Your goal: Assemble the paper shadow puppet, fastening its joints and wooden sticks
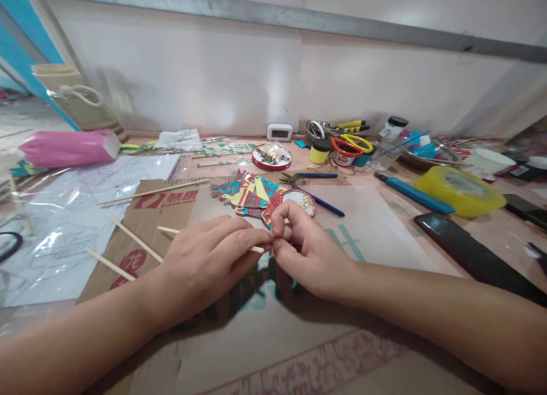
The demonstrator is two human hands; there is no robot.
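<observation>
My left hand and my right hand meet at the middle of the table, fingertips pinched together. The left fingers are closed round a thin wooden stick that runs under the hand, its tip showing near the right fingers. My right hand pinches the lower edge of a flat painted paper figure in red, teal and yellow. That figure lies just beyond both hands on a cardboard sheet. A round red-rimmed piece sits against the figure.
Loose wooden sticks lie left on the cardboard. Pliers, a blue pen, a yellow tape roll, a blue knife, a dark case, scissors, jars and a red dish crowd the back and right. A pink bundle lies far left.
</observation>
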